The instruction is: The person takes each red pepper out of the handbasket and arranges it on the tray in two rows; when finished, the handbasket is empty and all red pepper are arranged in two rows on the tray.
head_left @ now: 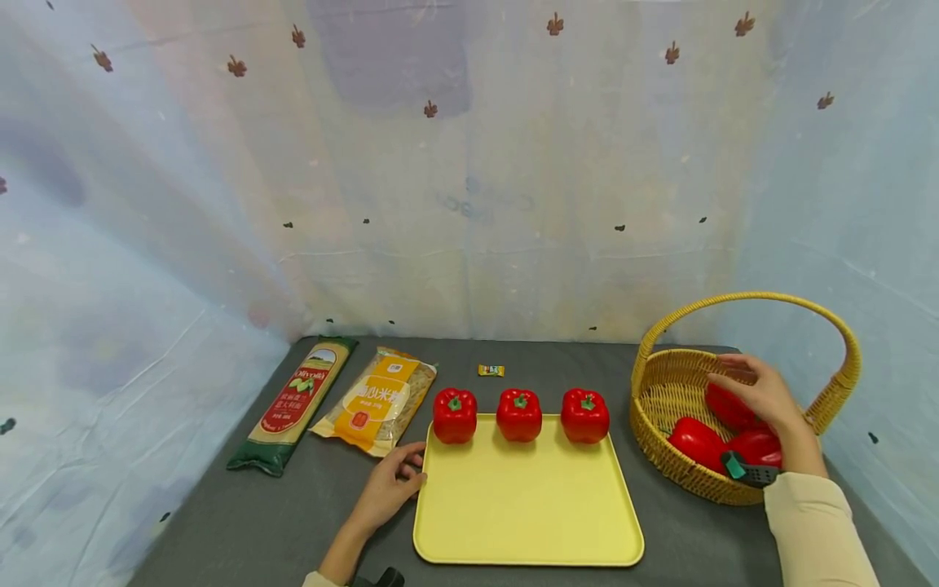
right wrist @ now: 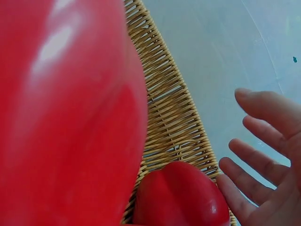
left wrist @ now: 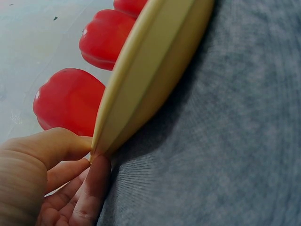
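Note:
At the left edge of a yellow tray (head_left: 528, 509), my left hand (head_left: 389, 492) pinches the rim between thumb and fingers, as the left wrist view shows. Three red bell peppers (head_left: 519, 416) stand in a row along the tray's far edge, green stems up. My right hand (head_left: 766, 398) is over the wicker basket (head_left: 669, 383), its fingers spread and relaxed. Close beside those fingers is a red bell pepper (right wrist: 181, 195) in the basket, partly covered by the hand in the head view. Two more bell peppers (head_left: 695, 443) lie nearer the basket's front.
Left of the tray lie a yellow-labelled bag of grain (head_left: 381, 401) and a long green-and-red pasta packet (head_left: 297, 403). A small yellow wrapped candy (head_left: 491, 370) is behind the peppers. The basket's tall handle (head_left: 748, 296) arches above it. A patterned curtain (head_left: 469, 179) hangs behind the table.

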Demonstrator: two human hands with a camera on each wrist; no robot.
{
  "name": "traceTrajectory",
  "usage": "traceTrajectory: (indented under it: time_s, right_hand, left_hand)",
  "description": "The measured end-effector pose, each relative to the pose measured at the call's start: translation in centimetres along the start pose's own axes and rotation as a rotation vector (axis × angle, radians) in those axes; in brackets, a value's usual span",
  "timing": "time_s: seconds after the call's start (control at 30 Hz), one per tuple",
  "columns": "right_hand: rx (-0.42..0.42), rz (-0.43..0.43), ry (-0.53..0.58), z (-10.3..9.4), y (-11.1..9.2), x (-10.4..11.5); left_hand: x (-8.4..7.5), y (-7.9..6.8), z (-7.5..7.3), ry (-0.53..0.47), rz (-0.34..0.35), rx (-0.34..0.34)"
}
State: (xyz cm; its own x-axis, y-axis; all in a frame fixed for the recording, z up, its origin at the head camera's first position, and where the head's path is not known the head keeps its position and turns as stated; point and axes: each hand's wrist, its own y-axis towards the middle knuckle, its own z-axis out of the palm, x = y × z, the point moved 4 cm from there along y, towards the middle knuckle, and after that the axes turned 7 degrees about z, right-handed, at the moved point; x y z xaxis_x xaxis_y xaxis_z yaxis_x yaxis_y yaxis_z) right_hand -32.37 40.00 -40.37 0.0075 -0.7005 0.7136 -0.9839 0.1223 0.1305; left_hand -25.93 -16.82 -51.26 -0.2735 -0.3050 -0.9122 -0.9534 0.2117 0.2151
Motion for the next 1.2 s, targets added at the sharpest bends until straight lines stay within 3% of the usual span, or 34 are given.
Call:
traceTrajectory:
  time_s: [0.5, 0.73, 0.9, 1.13, 1.2]
  right_hand:
    - [-0.062, 0.072, -0.066, 0.0, 0.1, -0.7]
    - [-0.03, 0.085, -0.027, 0.2, 0.3, -0.5]
    - [0.061, 0.113, -0.053, 0.3, 0.2, -0.5]
    - [0.178, 0.132, -0.167, 0.6, 0.4, -1.1]
    - [0.187, 0.128, -0.191, 0.6, 0.4, -1.3]
  left_hand:
    - [-0.2, 0.0, 0.0, -0.016, -0.021, 0.001]
    - [-3.0, -0.4, -0.2, -0.002, -0.012, 0.002]
    - [-4.0, -0.7, -0.3, 0.012, -0.016, 0.012]
    - [0.1, 0.0, 0.1, -0.003, -0.023, 0.011]
    - [0.1, 0.0, 0.0, -0.005, -0.017, 0.009]
